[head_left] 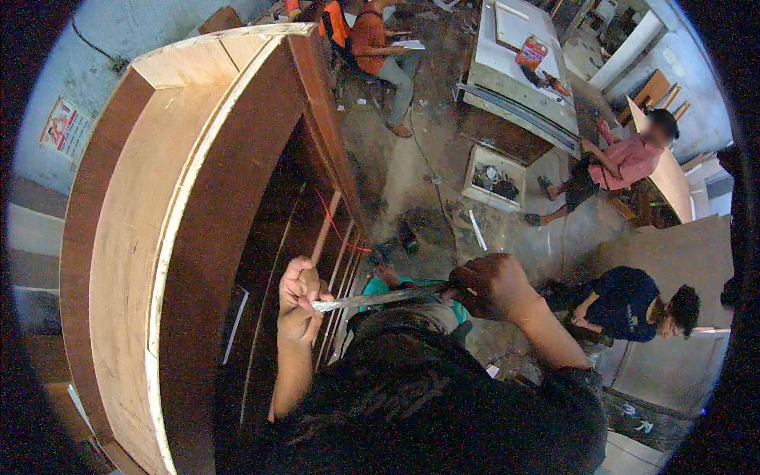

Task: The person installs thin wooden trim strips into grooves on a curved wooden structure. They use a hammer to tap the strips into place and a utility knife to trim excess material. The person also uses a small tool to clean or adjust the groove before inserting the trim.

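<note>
A long, narrow grey strip, like a blade [380, 299], spans the space in front of my dark shirt. Its left end carries a whitish lump, which the fingers of my left hand [299, 297] pinch or touch. My right hand [495, 286] is closed around the strip's dark right end, so whether a handle sits there is hidden. Close on the left stands a large brown wooden cabinet [206, 229] with a pale plywood top and white edging. My left hand is just beside its dark, slatted open front.
A worktable [495, 71] at the back bears a red container [532, 52]. An open box [473, 178] of scraps stands on the floor. People are nearby: one in orange [369, 39], one in pink [633, 162], one in dark clothes [625, 297]. A cord [434, 170] crosses the floor.
</note>
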